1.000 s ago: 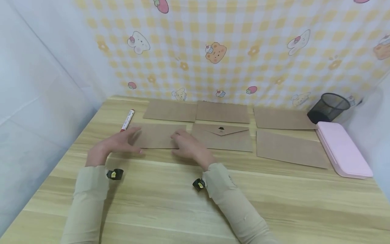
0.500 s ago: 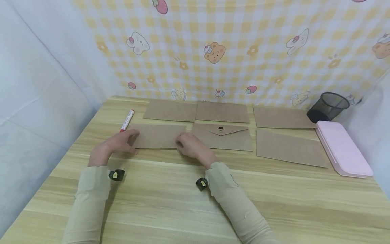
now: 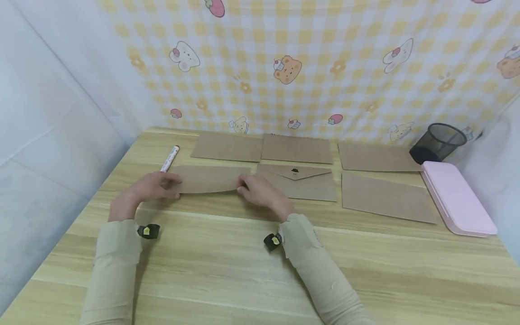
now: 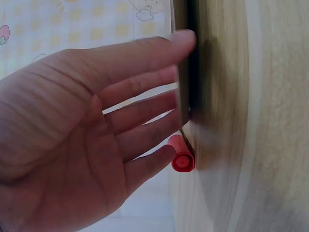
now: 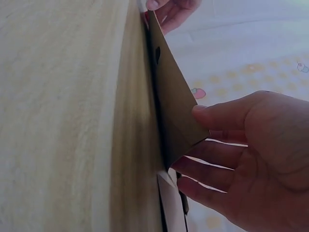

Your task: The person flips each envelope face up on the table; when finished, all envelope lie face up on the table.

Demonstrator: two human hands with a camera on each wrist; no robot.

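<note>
A brown paper envelope (image 3: 209, 179) is held at its two ends, its near edge lifted off the table. My left hand (image 3: 147, 189) pinches the left end, thumb on the underside and fingers on the other face, as the left wrist view shows. My right hand (image 3: 263, 192) pinches the right end the same way. In the right wrist view the underside of the envelope (image 5: 174, 92) carries a small dark mark. Beside my left hand lies a white marker (image 3: 170, 159); its red end (image 4: 182, 157) is near my little finger. An envelope with a hat-printed flap (image 3: 300, 186) lies close by my right hand.
Brown envelopes lie flat at the back left (image 3: 227, 147), back middle (image 3: 297, 149), back right (image 3: 378, 158) and front right (image 3: 386, 197). A pink case (image 3: 459, 198) and a black mesh pen holder (image 3: 440, 140) stand at the right. A checked curtain (image 3: 317, 81) hangs behind the table.
Both hands have closed on the envelope's ends, and its near edge has come up off the table. My right hand has shifted slightly right. The other envelopes have stayed put.
</note>
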